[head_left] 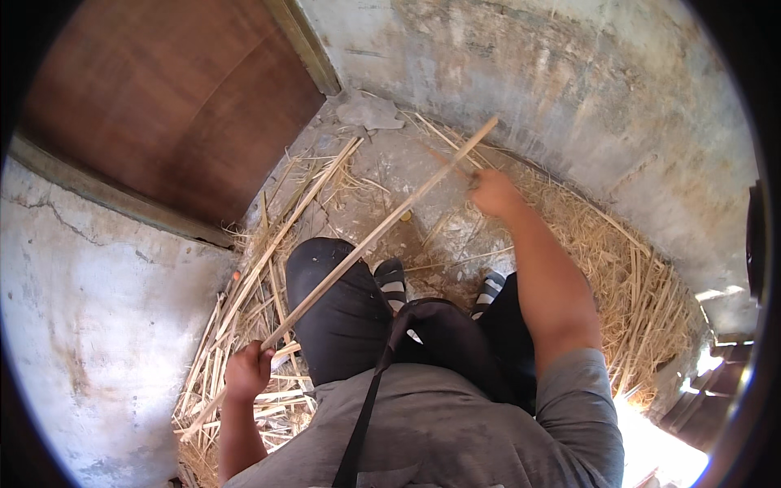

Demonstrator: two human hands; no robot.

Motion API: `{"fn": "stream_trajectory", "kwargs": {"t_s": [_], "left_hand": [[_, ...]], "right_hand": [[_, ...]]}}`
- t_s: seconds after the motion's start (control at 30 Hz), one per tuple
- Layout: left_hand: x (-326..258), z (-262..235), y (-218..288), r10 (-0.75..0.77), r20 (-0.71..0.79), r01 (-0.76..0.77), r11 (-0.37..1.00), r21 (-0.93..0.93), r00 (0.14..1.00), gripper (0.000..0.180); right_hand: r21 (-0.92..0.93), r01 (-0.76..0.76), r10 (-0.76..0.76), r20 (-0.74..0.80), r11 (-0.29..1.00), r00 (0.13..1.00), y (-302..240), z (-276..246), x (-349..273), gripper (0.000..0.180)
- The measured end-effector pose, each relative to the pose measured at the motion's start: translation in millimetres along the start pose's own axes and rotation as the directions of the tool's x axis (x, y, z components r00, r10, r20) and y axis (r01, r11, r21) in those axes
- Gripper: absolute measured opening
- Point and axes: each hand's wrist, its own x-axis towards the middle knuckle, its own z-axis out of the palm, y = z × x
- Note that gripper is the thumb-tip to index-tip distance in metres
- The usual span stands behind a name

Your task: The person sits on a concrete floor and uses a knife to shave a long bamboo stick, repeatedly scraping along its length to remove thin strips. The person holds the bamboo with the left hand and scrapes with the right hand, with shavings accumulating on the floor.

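Stained wall (586, 89); left hand (248, 370) grips strip (382, 228); right hand (495, 193) clenches blurred tool (434, 152) near far end.

A brown panel (179, 106) in a wooden frame (303, 45) fills ten o'clock. A pale, cracked wall (89, 325) stands from nine to eight; a stained, blotchy wall (569, 98) curves from twelve to three. Grey floor (394, 154) shows toward twelve; bright light (661, 447) glares at four.
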Motion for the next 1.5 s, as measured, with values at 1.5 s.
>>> {"fn": "stream_trajectory", "kwargs": {"t_s": [1.5], "left_hand": [[24.5, 24.6, 32.1, -0.023, 0.227, 0.114, 0.912, -0.395, 0.974, 0.055]], "right_hand": [[0.030, 0.107, -0.107, 0.027, 0.994, 0.994, -63.2, 7.5, -15.7, 0.032]]}}
